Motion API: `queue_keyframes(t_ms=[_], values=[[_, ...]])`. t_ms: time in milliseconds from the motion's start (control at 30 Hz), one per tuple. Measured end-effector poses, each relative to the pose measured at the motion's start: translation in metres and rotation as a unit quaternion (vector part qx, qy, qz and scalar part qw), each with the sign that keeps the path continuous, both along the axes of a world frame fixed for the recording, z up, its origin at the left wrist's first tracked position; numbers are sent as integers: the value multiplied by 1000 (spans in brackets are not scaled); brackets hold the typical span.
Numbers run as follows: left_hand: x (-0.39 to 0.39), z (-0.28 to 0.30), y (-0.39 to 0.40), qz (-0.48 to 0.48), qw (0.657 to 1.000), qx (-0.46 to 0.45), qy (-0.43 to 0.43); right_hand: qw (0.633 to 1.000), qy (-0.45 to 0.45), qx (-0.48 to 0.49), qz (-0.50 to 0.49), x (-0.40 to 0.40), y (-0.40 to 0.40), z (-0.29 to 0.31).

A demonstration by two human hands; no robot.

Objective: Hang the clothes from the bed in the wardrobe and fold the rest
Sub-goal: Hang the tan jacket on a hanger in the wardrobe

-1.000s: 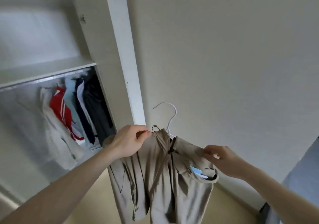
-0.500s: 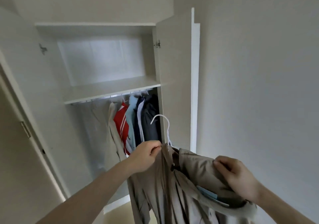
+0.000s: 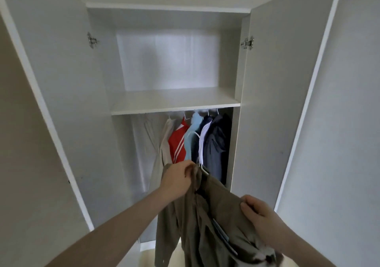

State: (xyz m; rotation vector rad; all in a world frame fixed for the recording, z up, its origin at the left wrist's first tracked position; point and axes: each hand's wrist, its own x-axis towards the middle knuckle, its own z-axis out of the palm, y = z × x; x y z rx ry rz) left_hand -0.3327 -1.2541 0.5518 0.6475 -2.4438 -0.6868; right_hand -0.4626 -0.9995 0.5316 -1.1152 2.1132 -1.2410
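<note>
Left hand (image 3: 176, 181) pinches khaki fabric garment (image 3: 207, 221) collar; right hand (image 3: 261, 219) grips shoulder; open white wardrobe (image 3: 174, 102) ahead.

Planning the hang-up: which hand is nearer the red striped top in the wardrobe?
Left. The left hand pinches the khaki garment at its collar, just below the red striped top. The right hand grips the fabric lower and farther right.

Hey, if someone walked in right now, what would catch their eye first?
The red jacket with white stripes hanging among pale and dark clothes under the wardrobe shelf. Then, low in the foreground, the khaki garment on a white hanger, gripped by the left hand and right hand.
</note>
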Motion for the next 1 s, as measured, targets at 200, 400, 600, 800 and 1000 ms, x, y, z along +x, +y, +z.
queue_keyframes(t_ms=[200, 400, 600, 800, 1000], values=[[-47, -7, -50, 57, 994, 86, -27, 987, -95, 52, 114, -59, -83, -2], [-88, -6, -101, 79, 990, 109, -46, 982, -34, 52, 181, -103, -155, -2], [-90, -5, -157, 94, 986, 116, -79, 983, -21, 45, 179, -132, -208, -13], [-91, -25, -228, 158, 974, 144, -77, 982, -37, 63, 172, -154, -241, -31], [-119, -47, -318, 139, 966, 102, -192, 983, -53, 80, 157, -169, -282, -43]])
